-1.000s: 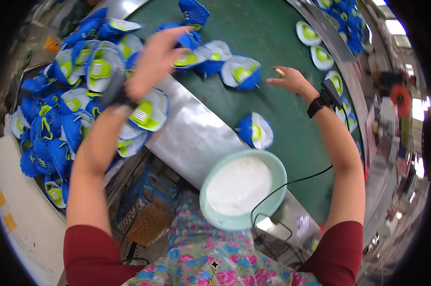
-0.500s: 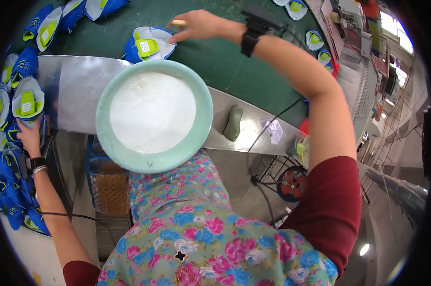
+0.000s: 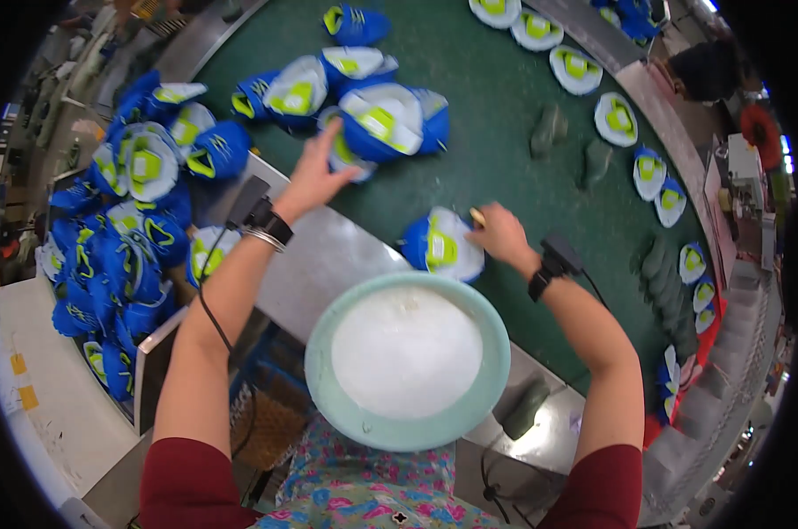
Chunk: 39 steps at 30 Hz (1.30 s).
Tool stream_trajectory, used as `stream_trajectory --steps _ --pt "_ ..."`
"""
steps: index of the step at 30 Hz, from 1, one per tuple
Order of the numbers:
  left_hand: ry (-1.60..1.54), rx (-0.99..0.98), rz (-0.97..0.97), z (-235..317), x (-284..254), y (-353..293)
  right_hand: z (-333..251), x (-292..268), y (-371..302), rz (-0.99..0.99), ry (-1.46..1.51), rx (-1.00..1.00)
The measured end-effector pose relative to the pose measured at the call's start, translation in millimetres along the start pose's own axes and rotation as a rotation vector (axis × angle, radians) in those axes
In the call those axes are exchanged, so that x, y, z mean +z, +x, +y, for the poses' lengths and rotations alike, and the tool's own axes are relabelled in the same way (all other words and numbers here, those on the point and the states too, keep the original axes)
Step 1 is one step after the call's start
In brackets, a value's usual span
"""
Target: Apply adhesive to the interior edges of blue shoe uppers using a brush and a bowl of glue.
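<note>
One blue upper (image 3: pixel 443 247) is lying on the green table (image 3: pixel 496 141) beside the basin (image 3: pixel 496 361), presumably for short reach, the right hand (image 3: pixel 507 240) gripping a tan stick (image 3: pixel 477 217) at its edge, the left hand (image 3: pixel 311 182) holding spread fingers at clustered uppers (image 3: pixel 386 122).

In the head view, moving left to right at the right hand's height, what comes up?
Pile of blue shoe uppers, left wrist's black band, single upper, right hand, upper near the green surface's right edge.

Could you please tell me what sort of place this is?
Probably a shoe workshop or factory, judging by the heaped blue, white and lime-green shoe uppers, the flat green work surface and the round pale-green basin.
</note>
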<state>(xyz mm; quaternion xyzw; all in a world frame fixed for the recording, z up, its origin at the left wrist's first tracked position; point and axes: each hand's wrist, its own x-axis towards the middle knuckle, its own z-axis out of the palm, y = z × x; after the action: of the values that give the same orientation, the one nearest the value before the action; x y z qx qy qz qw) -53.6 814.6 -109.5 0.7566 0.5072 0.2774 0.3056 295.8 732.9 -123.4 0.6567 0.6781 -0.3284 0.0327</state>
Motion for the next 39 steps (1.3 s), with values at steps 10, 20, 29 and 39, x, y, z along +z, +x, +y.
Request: stream_trajectory --steps 10,20,29,39 --pt "-0.406 -0.693 -0.091 20 5 44 18 -27 -57 0.081 0.292 0.114" --pt "0.35 -0.006 0.242 71 40 106 3 -28 -13 -0.163 0.331 0.175" --pt "0.947 -0.066 0.21 -114 -34 249 81 -37 -92 0.062 0.238 0.19" --pt "0.866 0.121 -0.236 51 15 148 90 -33 -116 0.287 -0.106 0.14"
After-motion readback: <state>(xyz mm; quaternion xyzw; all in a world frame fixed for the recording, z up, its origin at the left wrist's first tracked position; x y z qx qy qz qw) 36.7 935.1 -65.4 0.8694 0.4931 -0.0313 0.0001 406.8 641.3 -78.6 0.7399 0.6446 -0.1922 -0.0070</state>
